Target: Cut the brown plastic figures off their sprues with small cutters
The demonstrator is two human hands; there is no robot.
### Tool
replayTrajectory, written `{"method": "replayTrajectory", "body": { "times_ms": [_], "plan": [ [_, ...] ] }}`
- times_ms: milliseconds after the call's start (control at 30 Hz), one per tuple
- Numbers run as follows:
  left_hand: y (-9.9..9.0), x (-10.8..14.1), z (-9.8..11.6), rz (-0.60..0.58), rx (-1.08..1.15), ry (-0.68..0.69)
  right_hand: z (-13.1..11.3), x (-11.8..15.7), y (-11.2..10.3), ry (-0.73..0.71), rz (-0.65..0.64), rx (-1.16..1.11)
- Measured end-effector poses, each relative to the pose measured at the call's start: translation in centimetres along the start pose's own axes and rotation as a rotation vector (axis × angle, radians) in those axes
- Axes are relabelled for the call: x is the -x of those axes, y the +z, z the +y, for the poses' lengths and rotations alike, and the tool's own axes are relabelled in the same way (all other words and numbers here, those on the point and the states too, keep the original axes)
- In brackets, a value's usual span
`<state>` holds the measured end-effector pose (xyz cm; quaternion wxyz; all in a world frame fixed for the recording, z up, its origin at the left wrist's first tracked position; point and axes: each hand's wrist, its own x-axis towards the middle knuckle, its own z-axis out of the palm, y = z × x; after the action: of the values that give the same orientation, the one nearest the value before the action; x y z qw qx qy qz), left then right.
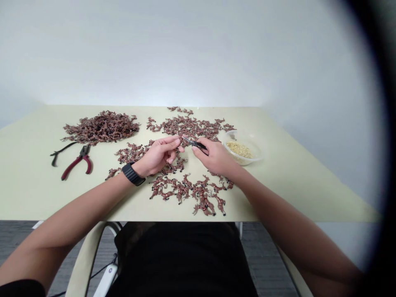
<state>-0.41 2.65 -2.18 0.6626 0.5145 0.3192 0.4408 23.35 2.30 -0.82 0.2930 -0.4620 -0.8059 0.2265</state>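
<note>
**Small black tool in my right hand, above the brown horses**

The pale green table [297,194] ends at a near edge just in front of my body, and my forearms reach out over it from there. Its top runs on well past the clear plastic bowl [258,152], leaving my right arm room on that side.

The bowl holds a shallow layer of pale grains or tiny beads [239,149]; I cannot tell which. It sits just beside my right hand [215,156], which is closed around a small black tool [194,143], held between thumb and fingers with its tip pointing toward my left hand. I cannot tell whether it is tweezers or snips.

My left hand [159,156], with a black watch [133,174] on its wrist, is curled, its fingertips [178,142] close to the tip of the tool. Whether they pinch anything is too small to tell.

Small brown horse figures [185,187] lie scattered under and around both hands, in patches reaching up to the bowl. A large heap of them [100,128] lies well to the left of the bowl. Farther left still are red-handled pliers [78,161] and black-handled pliers [63,152].
</note>
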Motion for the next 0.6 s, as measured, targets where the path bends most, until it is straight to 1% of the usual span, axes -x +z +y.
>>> {"method": "replayTrajectory", "body": {
  "times_ms": [67,100,133,233,267,300,367,433,467,500,600],
  "plan": [
    [0.2,0.1,-0.2,0.027,-0.124,0.046,-0.3,0.0,-0.1,0.045,-0.03,-0.072],
    [0.1,0.2,-0.3,0.046,-0.221,0.091,-0.5,0.0,-0.2,0.084,-0.069,-0.15],
    [0.0,0.2,-0.3,0.071,-0.34,0.156,-0.6,0.0,-0.4,0.136,-0.131,-0.257],
    [-1.1,0.2,-0.1,0.133,-0.731,0.409,-0.8,-0.2,-0.8,0.323,-0.389,-0.651],
    [-1.5,0.2,0.1,0.125,-0.823,0.473,-0.7,-0.2,-0.9,0.37,-0.462,-0.755],
    [-1.9,0.2,0.3,0.111,-0.884,0.5,-0.7,-0.3,-1.0,0.4,-0.512,-0.826],
    [-2.3,0.3,0.7,0.106,-0.946,0.488,-0.5,-0.3,-1.0,0.414,-0.541,-0.877],
    [-2.0,0.3,0.9,0.146,-0.915,0.456,-0.4,-0.3,-0.8,0.382,-0.481,-0.814],
    [-1.7,0.3,1.0,0.17,-0.854,0.42,-0.3,-0.3,-0.7,0.342,-0.411,-0.732],
    [-1.4,0.3,0.9,0.188,-0.761,0.369,-0.3,-0.2,-0.6,0.286,-0.316,-0.618],
    [-0.6,0.0,0.6,0.123,-0.384,0.174,-0.1,-0.1,-0.2,0.091,-0.025,-0.225]
  ]
}}
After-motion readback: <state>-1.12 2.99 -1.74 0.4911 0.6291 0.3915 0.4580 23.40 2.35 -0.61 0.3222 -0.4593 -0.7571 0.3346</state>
